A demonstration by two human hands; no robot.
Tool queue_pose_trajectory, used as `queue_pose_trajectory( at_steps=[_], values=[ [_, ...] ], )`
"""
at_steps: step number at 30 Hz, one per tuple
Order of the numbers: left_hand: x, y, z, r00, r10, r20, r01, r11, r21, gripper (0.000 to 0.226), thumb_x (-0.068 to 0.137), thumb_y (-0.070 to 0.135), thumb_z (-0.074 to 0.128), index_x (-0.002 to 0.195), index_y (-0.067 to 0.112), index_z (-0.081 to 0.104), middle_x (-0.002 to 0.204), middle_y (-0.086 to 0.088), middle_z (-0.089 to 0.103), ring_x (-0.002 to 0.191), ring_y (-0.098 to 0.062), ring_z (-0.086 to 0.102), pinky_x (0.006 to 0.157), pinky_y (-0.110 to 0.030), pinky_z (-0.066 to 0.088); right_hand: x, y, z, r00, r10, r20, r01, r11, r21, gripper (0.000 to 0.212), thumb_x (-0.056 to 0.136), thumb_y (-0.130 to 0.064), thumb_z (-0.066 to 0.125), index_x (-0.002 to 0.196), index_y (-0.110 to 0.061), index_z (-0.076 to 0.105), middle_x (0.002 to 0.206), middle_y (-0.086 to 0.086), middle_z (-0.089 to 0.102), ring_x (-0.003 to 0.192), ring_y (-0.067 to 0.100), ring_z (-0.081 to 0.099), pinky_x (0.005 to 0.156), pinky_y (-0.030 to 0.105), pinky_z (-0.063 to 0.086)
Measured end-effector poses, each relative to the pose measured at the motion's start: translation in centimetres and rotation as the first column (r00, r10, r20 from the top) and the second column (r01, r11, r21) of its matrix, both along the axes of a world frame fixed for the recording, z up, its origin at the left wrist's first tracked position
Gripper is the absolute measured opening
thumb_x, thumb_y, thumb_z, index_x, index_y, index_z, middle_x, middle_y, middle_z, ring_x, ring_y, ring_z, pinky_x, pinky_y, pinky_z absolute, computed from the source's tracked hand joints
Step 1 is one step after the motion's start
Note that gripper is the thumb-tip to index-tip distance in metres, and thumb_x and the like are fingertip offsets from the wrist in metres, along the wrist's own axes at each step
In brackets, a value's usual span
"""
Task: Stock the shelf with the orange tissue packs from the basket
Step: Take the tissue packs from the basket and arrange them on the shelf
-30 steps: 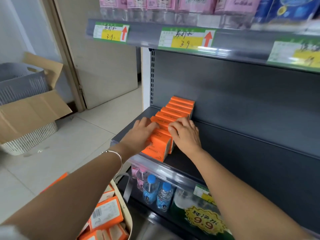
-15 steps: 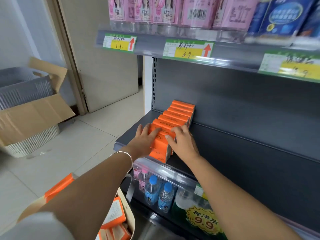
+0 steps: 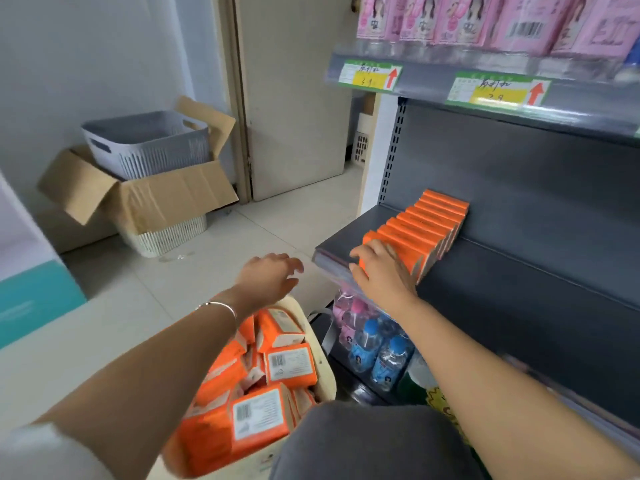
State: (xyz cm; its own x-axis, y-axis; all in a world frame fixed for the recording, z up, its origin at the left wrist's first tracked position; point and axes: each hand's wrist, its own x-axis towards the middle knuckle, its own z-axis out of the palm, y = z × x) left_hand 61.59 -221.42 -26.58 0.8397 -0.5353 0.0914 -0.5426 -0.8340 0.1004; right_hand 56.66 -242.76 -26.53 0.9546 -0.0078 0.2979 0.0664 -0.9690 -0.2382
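A row of several orange tissue packs point(image 3: 424, 225) stands on the dark grey shelf point(image 3: 491, 271), running from its front edge to the back panel. My right hand point(image 3: 379, 271) rests on the front pack of the row, fingers laid over its top and face. My left hand point(image 3: 268, 275) hovers open in the air left of the shelf, above the basket, holding nothing. The cream basket point(image 3: 325, 372) sits low at the centre, filled with several orange tissue packs point(image 3: 289, 365) lying loose.
Water bottles point(image 3: 377, 351) fill the shelf below. Pink packs point(image 3: 450, 19) line the upper shelf above price tags point(image 3: 370, 76). A cardboard box point(image 3: 156, 199) with a grey basket point(image 3: 149, 140) in it stands on the floor at left, near a door point(image 3: 294, 98).
My left hand has let go of the front pack and drawn back left off the shelf. The view has swung left and down, bringing the basket into sight. My right hand stays on the row.
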Motion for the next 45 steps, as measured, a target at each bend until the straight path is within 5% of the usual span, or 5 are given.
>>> queue_pose_trajectory(
  at_steps=[8, 17, 33, 40, 45],
  values=[
    [-1.6, 11.1, -5.6, 0.944, 0.278, -0.177, -0.268, 0.960, 0.079, 0.032, 0.094, 0.028, 0.048, 0.126, 0.029, 0.052, 0.125, 0.004, 0.058, 0.118, -0.019, 0.052, 0.093, -0.030, 0.041, 0.9, 8.1, -4.3, 0.928, 0.231, -0.291, -0.249, 0.968, -0.027, 0.031, 0.097, -0.027, 0.047, 0.126, -0.019, 0.054, 0.128, 0.004, 0.051, 0.119, 0.023, 0.047, 0.093, 0.036, 0.043],
    [-0.1, 12.8, -12.2, 0.896, 0.381, -0.227, -0.336, 0.917, 0.213, 0.053, 0.093, 0.030, 0.052, 0.143, 0.029, 0.033, 0.142, 0.003, 0.043, 0.132, -0.020, 0.038, 0.105, -0.034, 0.035, 4.2, 10.8, -8.4, 0.838, 0.279, -0.469, -0.324, 0.946, -0.017, 0.031, 0.094, -0.026, 0.048, 0.124, -0.022, 0.056, 0.129, 0.004, 0.053, 0.115, 0.026, 0.053, 0.090, 0.043, 0.049],
    [3.0, 13.0, -19.1, 0.891, 0.432, -0.141, -0.388, 0.885, 0.257, 0.044, 0.090, 0.035, 0.054, 0.130, 0.023, 0.042, 0.134, -0.003, 0.043, 0.126, -0.024, 0.040, 0.103, -0.039, 0.033, 11.5, 14.6, -15.3, 0.783, 0.364, -0.505, -0.410, 0.912, 0.021, 0.039, 0.094, -0.023, 0.051, 0.132, -0.022, 0.051, 0.138, 0.000, 0.049, 0.125, 0.024, 0.045, 0.095, 0.038, 0.044],
    [2.6, 13.8, -21.1, 0.845, 0.460, -0.272, -0.418, 0.886, 0.201, 0.055, 0.093, 0.033, 0.049, 0.141, 0.025, 0.023, 0.140, 0.000, 0.041, 0.131, -0.024, 0.039, 0.103, -0.044, 0.033, 13.3, 18.1, -18.5, 0.825, 0.337, -0.452, -0.436, 0.890, -0.133, 0.035, 0.090, -0.017, 0.054, 0.125, -0.018, 0.048, 0.141, 0.005, 0.042, 0.122, 0.030, 0.046, 0.083, 0.040, 0.046],
    [2.4, 13.6, -21.1, 0.831, 0.478, -0.286, -0.434, 0.877, 0.204, 0.050, 0.094, 0.032, 0.049, 0.138, 0.027, 0.026, 0.135, 0.002, 0.046, 0.127, -0.024, 0.043, 0.100, -0.046, 0.037, 12.8, 18.9, -19.8, 0.848, 0.204, -0.489, -0.357, 0.903, -0.241, 0.037, 0.091, -0.019, 0.057, 0.126, -0.015, 0.048, 0.132, 0.010, 0.041, 0.124, 0.032, 0.039, 0.097, 0.045, 0.040]
  ],
)
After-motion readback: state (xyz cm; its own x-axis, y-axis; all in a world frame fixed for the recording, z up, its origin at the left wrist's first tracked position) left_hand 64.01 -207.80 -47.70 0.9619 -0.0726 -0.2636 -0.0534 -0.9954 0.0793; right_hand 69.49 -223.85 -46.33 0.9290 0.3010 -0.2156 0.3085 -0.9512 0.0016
